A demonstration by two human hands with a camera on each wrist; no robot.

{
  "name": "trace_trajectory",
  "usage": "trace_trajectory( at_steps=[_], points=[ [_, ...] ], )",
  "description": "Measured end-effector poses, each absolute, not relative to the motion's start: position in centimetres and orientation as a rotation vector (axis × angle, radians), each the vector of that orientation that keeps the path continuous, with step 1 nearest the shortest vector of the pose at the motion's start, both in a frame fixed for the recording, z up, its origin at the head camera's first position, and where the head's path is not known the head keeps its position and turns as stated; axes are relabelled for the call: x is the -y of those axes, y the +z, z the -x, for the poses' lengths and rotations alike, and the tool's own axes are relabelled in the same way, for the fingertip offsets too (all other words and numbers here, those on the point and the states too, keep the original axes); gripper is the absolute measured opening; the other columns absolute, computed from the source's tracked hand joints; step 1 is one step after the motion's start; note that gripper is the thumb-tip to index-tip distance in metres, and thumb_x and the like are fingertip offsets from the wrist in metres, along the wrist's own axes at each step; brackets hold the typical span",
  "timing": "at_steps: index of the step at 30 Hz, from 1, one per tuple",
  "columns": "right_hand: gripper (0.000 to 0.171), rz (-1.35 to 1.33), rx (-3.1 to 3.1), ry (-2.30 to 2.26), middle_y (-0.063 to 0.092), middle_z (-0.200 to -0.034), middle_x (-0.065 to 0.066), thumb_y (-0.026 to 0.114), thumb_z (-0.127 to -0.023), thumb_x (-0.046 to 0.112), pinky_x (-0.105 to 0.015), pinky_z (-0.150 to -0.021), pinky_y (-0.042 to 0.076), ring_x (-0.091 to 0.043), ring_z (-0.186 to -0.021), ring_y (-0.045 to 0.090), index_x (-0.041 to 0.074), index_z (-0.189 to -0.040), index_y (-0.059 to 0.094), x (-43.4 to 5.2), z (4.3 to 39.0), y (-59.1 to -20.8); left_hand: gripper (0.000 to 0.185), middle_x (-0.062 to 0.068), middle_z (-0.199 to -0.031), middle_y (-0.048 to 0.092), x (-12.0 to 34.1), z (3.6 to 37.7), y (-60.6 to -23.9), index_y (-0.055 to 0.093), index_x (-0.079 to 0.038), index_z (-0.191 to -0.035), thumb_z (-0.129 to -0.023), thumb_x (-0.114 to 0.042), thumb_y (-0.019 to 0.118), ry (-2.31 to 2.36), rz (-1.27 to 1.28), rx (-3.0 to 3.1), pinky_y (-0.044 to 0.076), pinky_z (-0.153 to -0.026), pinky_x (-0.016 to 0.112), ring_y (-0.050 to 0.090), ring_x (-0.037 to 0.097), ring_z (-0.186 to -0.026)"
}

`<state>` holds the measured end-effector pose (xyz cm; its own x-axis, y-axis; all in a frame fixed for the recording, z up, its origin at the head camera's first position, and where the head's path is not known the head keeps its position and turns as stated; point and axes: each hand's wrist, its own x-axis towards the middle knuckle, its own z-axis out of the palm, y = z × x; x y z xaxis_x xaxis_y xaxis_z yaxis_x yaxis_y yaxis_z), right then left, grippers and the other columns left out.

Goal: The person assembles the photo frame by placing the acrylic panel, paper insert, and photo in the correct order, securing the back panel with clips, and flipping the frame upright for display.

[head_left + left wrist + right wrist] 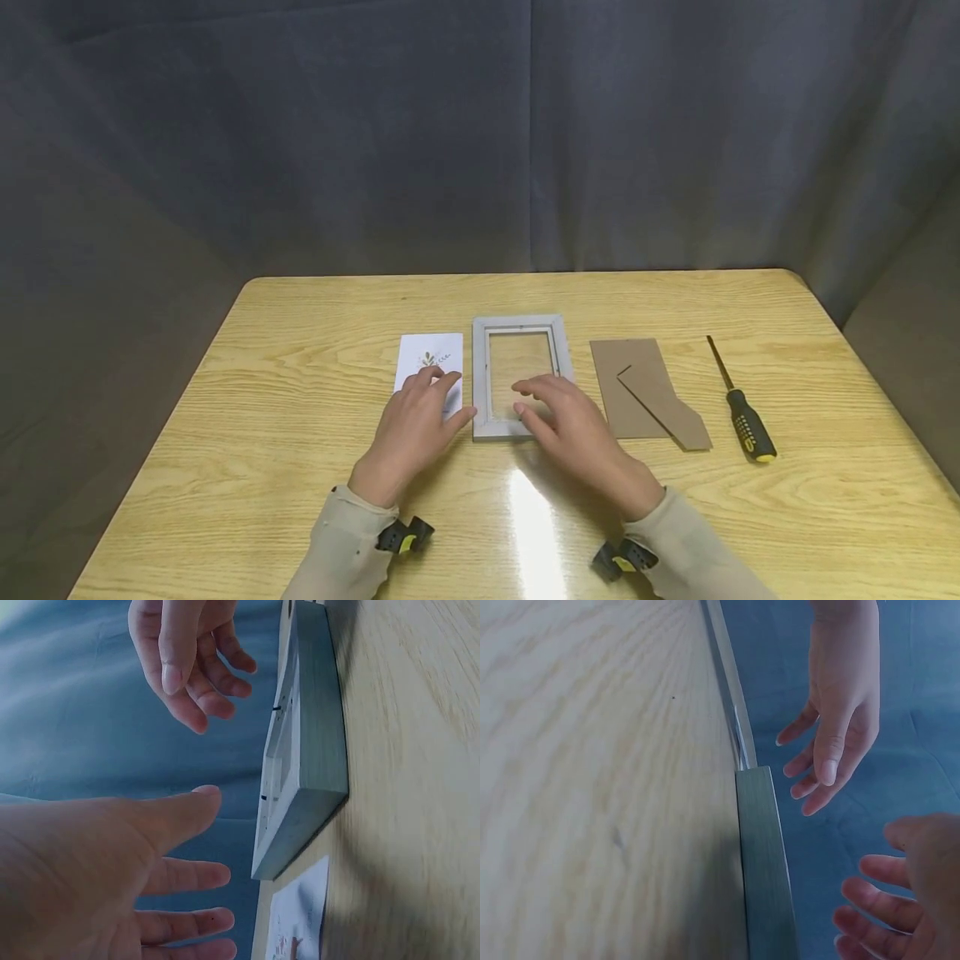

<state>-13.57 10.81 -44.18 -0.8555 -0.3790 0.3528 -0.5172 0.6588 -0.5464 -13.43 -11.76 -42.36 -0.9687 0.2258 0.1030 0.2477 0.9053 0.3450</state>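
A grey picture frame (517,377) lies flat in the middle of the wooden table (300,467). A white card (429,360) printed with a small plant lies just left of it. My left hand (437,398) hovers over the card's near end, fingers spread and relaxed, thumb close to the frame's near left corner. My right hand (542,402) hovers over the near part of the frame, fingers loosely bent, holding nothing. In the left wrist view the frame (309,750) rests on the table and both hands float clear of it. The right wrist view shows the frame's edge (763,862).
A brown backing board (628,385) with its fold-out stand (667,410) lies right of the frame. Further right is a screwdriver (744,415) with a black and yellow handle. A dark curtain (480,133) closes off the table's far side.
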Motion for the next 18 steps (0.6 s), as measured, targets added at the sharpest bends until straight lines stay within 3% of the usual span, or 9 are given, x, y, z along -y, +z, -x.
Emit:
trace_trajectory(
  at_steps=[14, 18],
  points=[
    [0.027, -0.768, 2.663, 0.919, 0.073, -0.116, -0.005, 0.067, -0.098, 0.026, -0.043, -0.100, 0.055, -0.024, -0.113, 0.068, 0.009, -0.119, 0.072, -10.5, 13.3, -44.9, 0.056, 0.023, -0.144, 0.056, 12.6, 13.9, -43.5, 0.062, -0.004, -0.134, -0.086, -0.026, 0.081, -0.556, 0.326, 3.041, 0.051, -0.102, 0.058, 0.056, 0.042, -0.130],
    [0.027, -0.766, 2.662, 0.920, 0.074, -0.116, -0.005, 0.067, -0.097, 0.026, -0.043, -0.099, 0.055, -0.024, -0.112, 0.068, 0.009, -0.118, 0.072, -10.4, 13.4, -45.1, 0.058, 0.023, -0.141, 0.059, 12.7, 13.8, -43.9, 0.060, -0.004, -0.136, -0.087, -0.029, 0.079, -0.532, 0.334, 3.090, 0.052, -0.100, 0.058, 0.060, 0.042, -0.125]
  ],
)
